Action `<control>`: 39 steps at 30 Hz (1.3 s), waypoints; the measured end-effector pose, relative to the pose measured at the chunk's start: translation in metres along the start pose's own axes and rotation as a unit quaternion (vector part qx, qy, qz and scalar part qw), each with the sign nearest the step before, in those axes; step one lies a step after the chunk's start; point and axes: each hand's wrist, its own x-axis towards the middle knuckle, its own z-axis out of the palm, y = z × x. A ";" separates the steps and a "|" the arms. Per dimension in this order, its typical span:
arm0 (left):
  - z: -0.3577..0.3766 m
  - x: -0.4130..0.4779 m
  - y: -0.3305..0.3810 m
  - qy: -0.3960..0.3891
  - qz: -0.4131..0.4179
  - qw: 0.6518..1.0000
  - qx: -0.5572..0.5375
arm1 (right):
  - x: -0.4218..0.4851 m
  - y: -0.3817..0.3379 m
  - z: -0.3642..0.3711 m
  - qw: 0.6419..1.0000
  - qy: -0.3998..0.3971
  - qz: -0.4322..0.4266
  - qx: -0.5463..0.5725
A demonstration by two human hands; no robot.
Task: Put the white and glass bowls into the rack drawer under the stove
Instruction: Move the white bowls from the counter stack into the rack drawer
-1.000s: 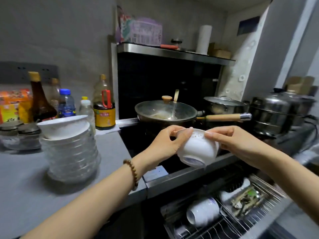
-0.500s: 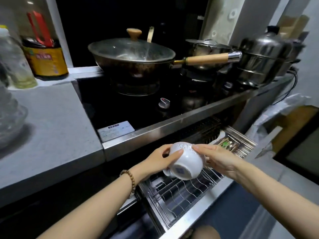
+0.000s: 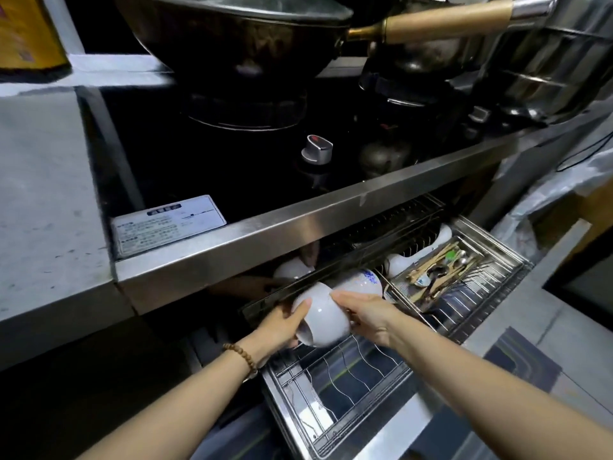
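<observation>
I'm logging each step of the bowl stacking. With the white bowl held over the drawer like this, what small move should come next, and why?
Probably lower the white bowl, tilted on its side between the left hand and right hand, into the wire rack, beside the blue-patterned bowl already standing there; the slots beneath it look free.

The wok is cut off at the top edge (lid barely showing); cutlery blurs together.

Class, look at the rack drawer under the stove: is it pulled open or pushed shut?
Open. The rack drawer juts out past the stove's steel front edge, its wire dividers exposed.
</observation>
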 end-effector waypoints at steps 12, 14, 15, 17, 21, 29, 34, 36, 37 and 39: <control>0.004 0.060 -0.038 0.014 -0.034 0.999 0.015 | 0.055 0.023 -0.006 1.000 0.026 0.012 -0.006; 0.004 0.064 -0.042 0.012 -0.038 0.999 0.022 | 0.061 0.026 -0.007 0.999 0.039 0.004 -0.025; 0.005 0.065 -0.044 0.014 -0.041 0.999 0.027 | 0.064 0.028 -0.008 0.998 0.047 0.000 -0.035; 0.006 0.069 -0.047 0.023 -0.044 0.998 0.024 | 0.069 0.030 -0.007 0.997 0.061 -0.011 -0.041; 0.011 0.079 -0.050 0.040 -0.047 0.997 0.045 | 0.075 0.033 -0.009 0.995 0.093 -0.035 -0.031; 0.025 0.094 -0.052 0.055 -0.032 0.997 0.044 | 0.082 0.038 -0.017 0.989 0.136 -0.040 -0.043; 0.024 0.101 -0.057 0.056 -0.030 0.996 0.060 | 0.086 0.042 -0.018 0.987 0.142 -0.051 -0.061; 0.024 0.103 -0.057 0.055 -0.031 0.995 0.073 | 0.087 0.042 -0.019 0.987 0.142 -0.044 -0.059; 0.024 0.103 -0.056 0.055 -0.030 0.995 0.080 | 0.088 0.042 -0.021 0.988 0.142 -0.038 -0.055; 0.025 0.103 -0.056 0.057 -0.029 0.994 0.087 | 0.089 0.043 -0.023 0.989 0.138 -0.027 -0.047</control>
